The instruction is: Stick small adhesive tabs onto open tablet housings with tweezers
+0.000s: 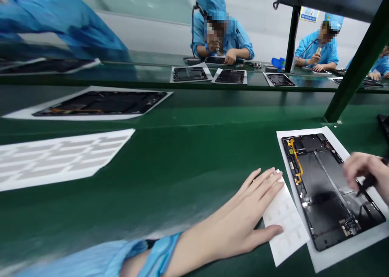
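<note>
My left hand [252, 212] lies flat, fingers stretched out, over a small white sheet [287, 220] with faint pale patches. Its thumb rests on the near side of the sheet. Just right of that sheet is an opened tablet housing [325, 175], black inside, with an orange flex cable [296, 159] and a small circuit board [349, 225]. It lies on a white backing sheet [323, 263]. Over the housing's right side my right hand [366, 169] is closed around a black pointed tool [368, 183], its tip down near the housing. The hand is slightly blurred, so the tool's exact kind is unclear.
A white sheet with grey rectangles [69, 153] lies at left, before another tablet housing [100, 101]. A green post [355, 66] rises behind my work. Co-workers in blue sit across the green bench [182, 167], with more housings on the far ledge and a blue bin [278, 63].
</note>
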`<state>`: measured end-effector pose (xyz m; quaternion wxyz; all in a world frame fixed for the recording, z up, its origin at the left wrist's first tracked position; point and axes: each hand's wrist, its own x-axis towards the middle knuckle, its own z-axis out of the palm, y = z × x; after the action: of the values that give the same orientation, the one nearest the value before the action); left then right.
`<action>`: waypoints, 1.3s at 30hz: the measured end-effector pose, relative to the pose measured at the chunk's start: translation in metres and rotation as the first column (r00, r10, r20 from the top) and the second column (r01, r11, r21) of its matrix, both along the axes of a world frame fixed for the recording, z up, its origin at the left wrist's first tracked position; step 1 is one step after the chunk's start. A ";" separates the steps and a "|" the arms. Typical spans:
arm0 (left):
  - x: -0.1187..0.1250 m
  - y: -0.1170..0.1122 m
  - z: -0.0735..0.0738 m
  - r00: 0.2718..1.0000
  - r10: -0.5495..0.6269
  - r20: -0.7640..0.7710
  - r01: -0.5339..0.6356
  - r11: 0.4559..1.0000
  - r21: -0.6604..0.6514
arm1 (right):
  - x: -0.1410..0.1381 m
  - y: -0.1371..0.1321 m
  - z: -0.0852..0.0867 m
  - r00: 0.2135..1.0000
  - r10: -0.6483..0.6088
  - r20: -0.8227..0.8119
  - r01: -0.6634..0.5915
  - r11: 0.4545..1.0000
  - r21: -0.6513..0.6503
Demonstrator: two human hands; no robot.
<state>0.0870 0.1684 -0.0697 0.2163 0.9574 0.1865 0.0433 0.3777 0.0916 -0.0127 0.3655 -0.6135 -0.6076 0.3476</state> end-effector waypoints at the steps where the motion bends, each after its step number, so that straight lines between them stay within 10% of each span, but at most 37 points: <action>1: 0.001 0.000 0.000 0.999 0.008 -0.039 -0.008 1.000 -0.016 | -0.014 0.015 0.001 0.996 0.036 -0.080 -0.042 0.996 -0.075; 4: 0.000 0.000 0.000 0.995 -0.004 -0.101 0.000 0.999 -0.045 | -0.056 0.052 -0.007 0.933 0.182 -0.311 -0.284 0.901 -0.327; 9: -0.006 0.000 -0.006 0.983 0.183 0.027 -0.184 0.981 0.067 | -0.083 0.081 -0.034 0.830 0.329 -0.451 -0.485 0.825 -0.290; 17: -0.006 -0.019 0.002 0.968 0.149 0.202 -0.173 0.979 0.104 | -0.078 0.071 -0.053 0.911 0.215 -0.353 -0.301 0.929 -0.213; 39: -0.005 -0.015 0.001 0.951 0.164 0.261 -0.190 0.979 0.079 | -0.104 0.065 -0.050 0.947 0.259 -0.190 -0.296 0.933 -0.202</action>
<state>0.0823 0.1530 -0.0683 0.1839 0.9332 0.2402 0.1937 0.2737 0.1567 -0.0623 0.2873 -0.5291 -0.6132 0.5114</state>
